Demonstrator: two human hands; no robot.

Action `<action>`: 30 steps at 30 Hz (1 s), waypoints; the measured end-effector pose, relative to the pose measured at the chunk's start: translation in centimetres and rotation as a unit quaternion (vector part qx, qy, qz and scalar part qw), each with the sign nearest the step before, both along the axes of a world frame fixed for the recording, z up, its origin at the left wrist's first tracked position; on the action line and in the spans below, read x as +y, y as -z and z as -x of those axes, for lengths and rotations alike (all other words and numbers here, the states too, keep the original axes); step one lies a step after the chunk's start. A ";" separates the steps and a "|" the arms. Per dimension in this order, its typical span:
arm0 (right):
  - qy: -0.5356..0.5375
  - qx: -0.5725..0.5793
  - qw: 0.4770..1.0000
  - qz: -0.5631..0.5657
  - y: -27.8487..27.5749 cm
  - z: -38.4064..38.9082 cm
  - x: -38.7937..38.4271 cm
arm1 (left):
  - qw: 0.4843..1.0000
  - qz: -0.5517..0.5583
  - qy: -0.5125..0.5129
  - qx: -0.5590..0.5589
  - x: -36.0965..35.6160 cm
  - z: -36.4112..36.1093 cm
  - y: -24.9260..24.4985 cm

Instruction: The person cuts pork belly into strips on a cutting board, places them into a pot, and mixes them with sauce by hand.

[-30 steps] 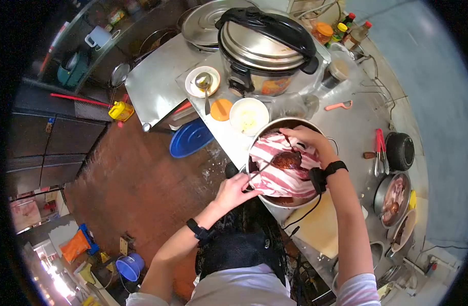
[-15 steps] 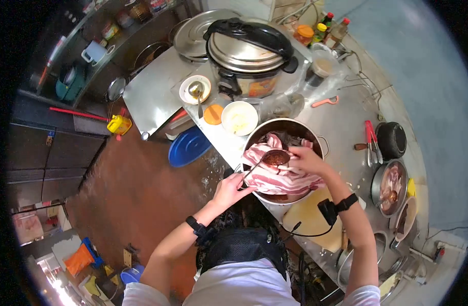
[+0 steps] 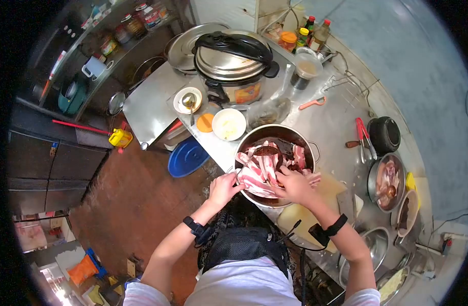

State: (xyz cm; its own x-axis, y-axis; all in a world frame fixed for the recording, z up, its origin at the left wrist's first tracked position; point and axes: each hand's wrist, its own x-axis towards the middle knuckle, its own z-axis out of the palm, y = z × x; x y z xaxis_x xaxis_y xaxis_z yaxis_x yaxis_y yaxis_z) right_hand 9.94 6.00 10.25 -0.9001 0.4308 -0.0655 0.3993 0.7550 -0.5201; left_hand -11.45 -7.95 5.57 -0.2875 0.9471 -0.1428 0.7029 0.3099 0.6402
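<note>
A deep metal pot [image 3: 304, 133] holds long raw pork belly slices [image 3: 255, 184] lying over dark sauce. At its near-left rim, my left hand [image 3: 225, 189] is closed around the thin handle of a ladle. The bowl of the ladle [image 3: 267, 151] rests among the slices, coated in dark red-brown sauce. My right hand [image 3: 294, 186] reaches into the pot's right side, fingers bent and gripping pork slices; its fingertips are partly hidden by the meat. Some slices hang over the right rim.
Left of the pot stand a white bowl [image 3: 229, 125] and a rice cooker [image 3: 233, 61]. A yellowish cutting board [image 3: 300, 224] with a cleaver [image 3: 347, 204] lies near my right forearm. A pan of meat [image 3: 387, 183], red-handled tongs [image 3: 366, 137] and a peeler [image 3: 312, 103] sit to the right.
My right hand has moved down and left into the meat. The ladle bowl has shifted up-left and lower among the slices, which now lie differently. The whole view has shifted slightly.
</note>
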 end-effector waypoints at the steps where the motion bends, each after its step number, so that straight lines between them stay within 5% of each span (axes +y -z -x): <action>1: 0.003 -0.001 1.000 0.001 0.3 -0.1 -0.4 | 0.999 0.012 -0.007 0.033 0.1 -0.1 -0.1; 7: 0.037 -0.071 0.988 -0.133 2.8 -0.2 -2.5 | 0.995 0.035 -0.016 0.097 1.6 -0.2 -0.5; 24: 0.096 -0.164 0.957 -0.217 6.2 1.7 -3.4 | 0.983 0.024 0.032 0.179 7.1 0.8 0.5; 27: 0.101 -0.084 0.976 -0.176 4.5 1.4 -2.0 | 0.988 0.000 0.038 0.153 6.7 1.5 0.1; 30: 0.077 -0.022 0.966 0.246 4.3 -0.4 2.6 | 0.995 -0.005 0.030 0.100 4.8 1.4 -1.9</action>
State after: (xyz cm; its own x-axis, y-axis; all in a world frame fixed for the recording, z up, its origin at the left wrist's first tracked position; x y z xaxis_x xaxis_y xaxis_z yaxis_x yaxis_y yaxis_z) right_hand 10.37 8.65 5.90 -0.8192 0.4667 -0.3333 0.5175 0.3512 -0.7803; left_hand -12.82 -3.15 7.45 -0.2517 0.9646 -0.0785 0.8337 0.2573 0.4887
